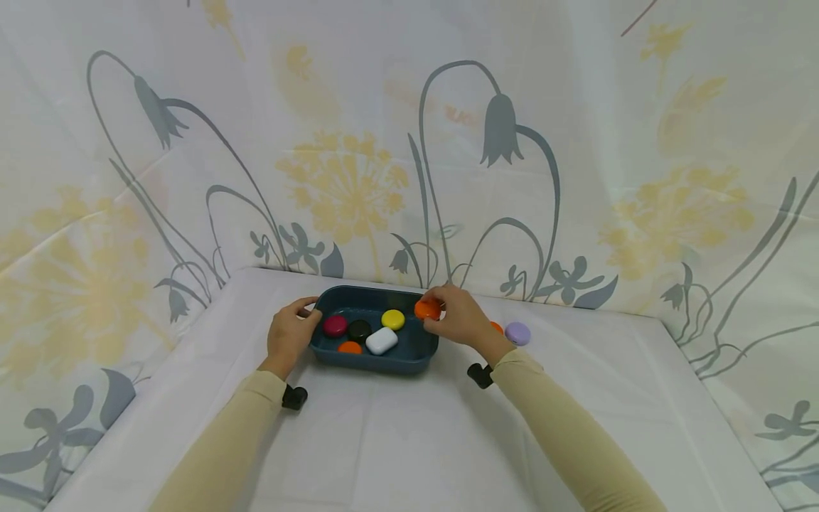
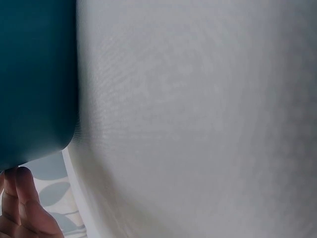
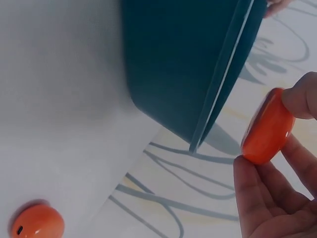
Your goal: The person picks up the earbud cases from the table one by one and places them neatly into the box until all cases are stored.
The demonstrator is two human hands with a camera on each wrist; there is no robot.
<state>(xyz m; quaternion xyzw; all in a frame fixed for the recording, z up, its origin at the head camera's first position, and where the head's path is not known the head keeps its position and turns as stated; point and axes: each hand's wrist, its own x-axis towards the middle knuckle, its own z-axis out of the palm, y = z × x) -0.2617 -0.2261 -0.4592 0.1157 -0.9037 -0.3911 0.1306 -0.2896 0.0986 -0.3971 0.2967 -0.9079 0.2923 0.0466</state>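
Note:
A dark blue rectangular tray stands near the back of the white table. My left hand holds its left end, thumb at the rim; in the left wrist view the fingertips touch the outside wall. My right hand pinches an orange rounded case between thumb and fingertips, over the tray's right end. Inside the tray lie a red case, a black one, a yellow one, a white one and another orange case.
Right of the tray, a lilac rounded case lies on the table beside an orange case, partly hidden by my right wrist in the head view. A flower-patterned curtain hangs behind the table. Black wrist cameras sit under both wrists.

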